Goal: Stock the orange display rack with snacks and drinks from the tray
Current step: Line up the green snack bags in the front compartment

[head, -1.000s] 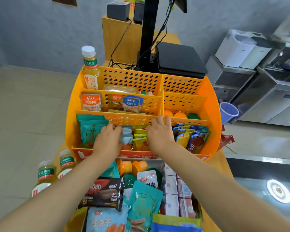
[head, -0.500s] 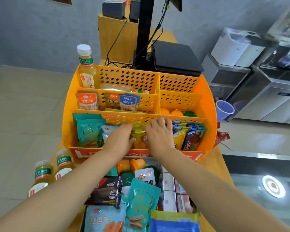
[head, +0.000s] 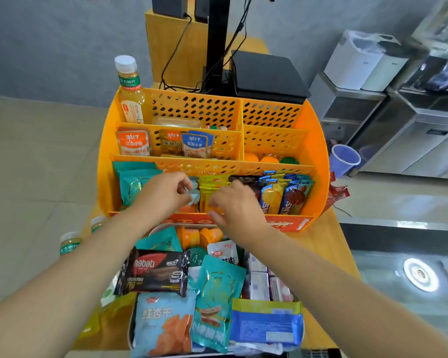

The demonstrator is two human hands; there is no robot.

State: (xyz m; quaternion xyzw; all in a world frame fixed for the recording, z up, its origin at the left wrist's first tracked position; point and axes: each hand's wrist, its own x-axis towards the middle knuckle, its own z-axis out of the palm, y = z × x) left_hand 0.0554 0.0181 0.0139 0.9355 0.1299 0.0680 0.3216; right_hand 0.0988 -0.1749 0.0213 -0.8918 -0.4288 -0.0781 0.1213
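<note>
The orange display rack [head: 318, 151] stands on a wooden counter, and its front row holds teal packs [head: 133, 184], yellow packets [head: 212, 188] and blue biscuit packs [head: 282, 195]. My left hand [head: 163, 196] is in that front row and pinches a pale blue packet [head: 194, 196]. Beside it, my right hand [head: 237, 206] curls its fingers on the yellow packets. The tray [head: 157, 227] sits below the rack, full of snack packs, among them a dark Nabati wafer pack [head: 153, 272], and orange jelly cups [head: 199, 237].
A tea bottle [head: 130, 86] stands in the rack's back left corner, and two more bottles [head: 70, 244] stand left of the tray. A purple cup [head: 343, 158] and red sachets [head: 338, 192] lie right of the rack. A black device [head: 267, 73] and cables sit behind it.
Both hands have drawn back and lifted slightly from pressing the front-row packets. My left fingers now pinch the pale blue packet, and a dark pack shows behind my right hand.
</note>
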